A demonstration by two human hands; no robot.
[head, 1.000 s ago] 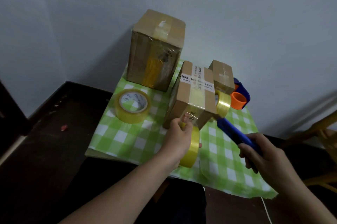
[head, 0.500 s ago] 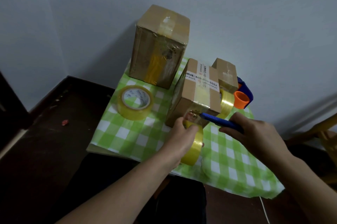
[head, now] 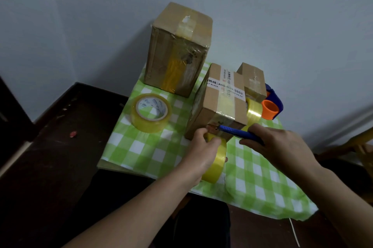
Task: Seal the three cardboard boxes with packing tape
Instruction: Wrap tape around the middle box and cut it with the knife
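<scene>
Three cardboard boxes stand on a green checked cloth [head: 153, 153]. The tall box [head: 177, 50] is at the back, the middle box [head: 220, 102] with a white label is in front of it, and a small box [head: 253, 80] sits to its right. My left hand [head: 201, 151] grips a yellow tape roll [head: 217, 163] held against the middle box's near face, where a strip runs up over the box. My right hand [head: 280, 145] grips a blue utility knife [head: 236, 131], its tip at the tape beside my left thumb.
A wide roll of clear tape [head: 151, 112] lies flat on the cloth's left side. Another yellowish roll [head: 253, 111] and a blue dispenser with an orange core [head: 270, 107] sit right of the middle box. Walls close in behind. A wooden chair [head: 361, 147] is at right.
My right hand has swung the blue knife in from the right, bringing its tip to the tape at the box's near lower edge. My left hand stays with the roll.
</scene>
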